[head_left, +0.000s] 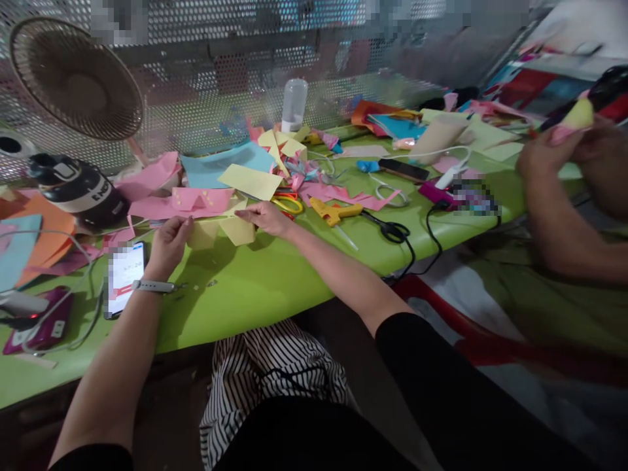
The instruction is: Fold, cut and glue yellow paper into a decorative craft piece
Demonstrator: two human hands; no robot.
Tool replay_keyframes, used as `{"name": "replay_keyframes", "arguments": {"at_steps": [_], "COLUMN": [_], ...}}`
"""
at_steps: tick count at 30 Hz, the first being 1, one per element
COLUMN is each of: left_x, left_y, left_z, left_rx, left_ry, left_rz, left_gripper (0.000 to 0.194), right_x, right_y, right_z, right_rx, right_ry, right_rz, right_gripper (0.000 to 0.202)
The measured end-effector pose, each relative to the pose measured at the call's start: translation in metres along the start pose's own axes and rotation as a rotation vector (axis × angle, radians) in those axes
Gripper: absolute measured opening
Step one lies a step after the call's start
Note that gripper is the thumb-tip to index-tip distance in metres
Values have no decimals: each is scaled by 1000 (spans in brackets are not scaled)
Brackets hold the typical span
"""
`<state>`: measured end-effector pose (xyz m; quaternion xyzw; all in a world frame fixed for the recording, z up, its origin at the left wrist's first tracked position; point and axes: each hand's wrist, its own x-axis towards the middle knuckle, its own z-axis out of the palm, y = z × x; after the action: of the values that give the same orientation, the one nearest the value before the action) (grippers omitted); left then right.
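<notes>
A cut yellow paper piece (238,230) with angular flaps is stretched between my two hands, above the green table (245,288). My left hand (169,243) pinches its left end, a grey band on the wrist. My right hand (267,219) pinches its right end between thumb and fingers. Just behind lies a pink paper strip (196,203) with small yellow dots. A yellow paper rectangle (250,182) rests beyond my right hand, near yellow-handled scissors (289,205).
A yellow glue gun (333,212) and black scissors (392,230) lie right of my hands. A phone (125,278), black bottle (81,190) and fan (76,78) stand or lie left. Another person's hands (549,154) hold pink-and-yellow paper at right.
</notes>
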<state>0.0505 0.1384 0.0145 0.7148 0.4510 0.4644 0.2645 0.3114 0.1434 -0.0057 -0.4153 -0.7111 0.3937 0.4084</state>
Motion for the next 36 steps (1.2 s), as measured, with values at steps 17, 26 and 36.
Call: {"name": "replay_keyframes", "arguments": {"at_steps": [17, 26, 36], "left_x": [-11, -12, -15], "left_y": [-2, -1, 3], "left_z": [0, 5, 9], "left_rx": [163, 226, 265], "left_ry": [281, 223, 180], "left_rz": [289, 406, 424], "left_gripper": [44, 38, 30], "right_x": [-2, -2, 31], "right_y": [17, 8, 4], "right_z": [34, 5, -47], "right_rx": [-700, -533, -839], "right_ry": [168, 364, 248], "right_rz": [-399, -309, -38], "right_gripper": [39, 23, 14]}}
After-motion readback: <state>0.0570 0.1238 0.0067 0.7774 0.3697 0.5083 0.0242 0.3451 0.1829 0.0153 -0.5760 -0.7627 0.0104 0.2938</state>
